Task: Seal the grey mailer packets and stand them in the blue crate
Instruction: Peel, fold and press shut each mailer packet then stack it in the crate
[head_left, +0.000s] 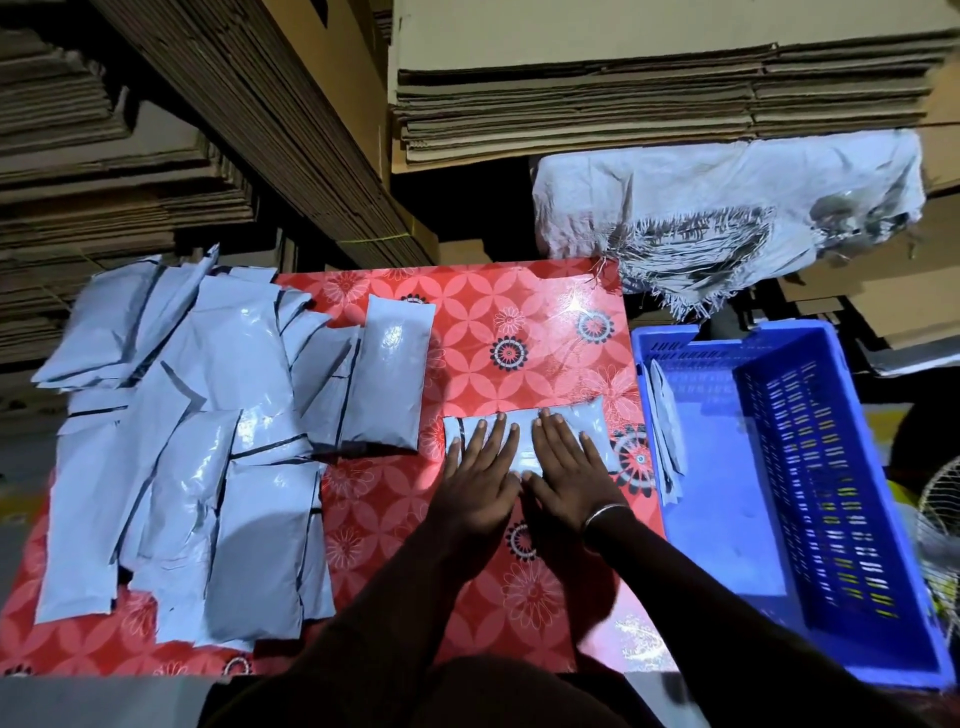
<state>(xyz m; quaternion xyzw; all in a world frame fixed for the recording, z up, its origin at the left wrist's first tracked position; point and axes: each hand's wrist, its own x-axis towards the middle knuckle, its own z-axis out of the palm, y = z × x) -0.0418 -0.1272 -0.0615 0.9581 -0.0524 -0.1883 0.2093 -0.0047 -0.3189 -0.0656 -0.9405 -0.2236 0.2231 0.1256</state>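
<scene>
Both forearms reach in from the bottom; left hand (480, 470) and right hand (569, 467) lie flat, fingers straight, pressing one packet (524, 434) down on the red table (519, 332), likely sealing its flap. Crate (691, 358) sits just right of the table, with one or two packets (665, 415) standing against its left wall. Pile (182, 441) of packets waits on the left, so most work remains.

A bench (519, 322) covered in glossy red floral oilcloth reflects overhead light. Behind it rise stacks of flattened cardboard boxes (649, 93), dimly lit. A frayed grey woven sack (727, 208) hangs beyond its far right corner.
</scene>
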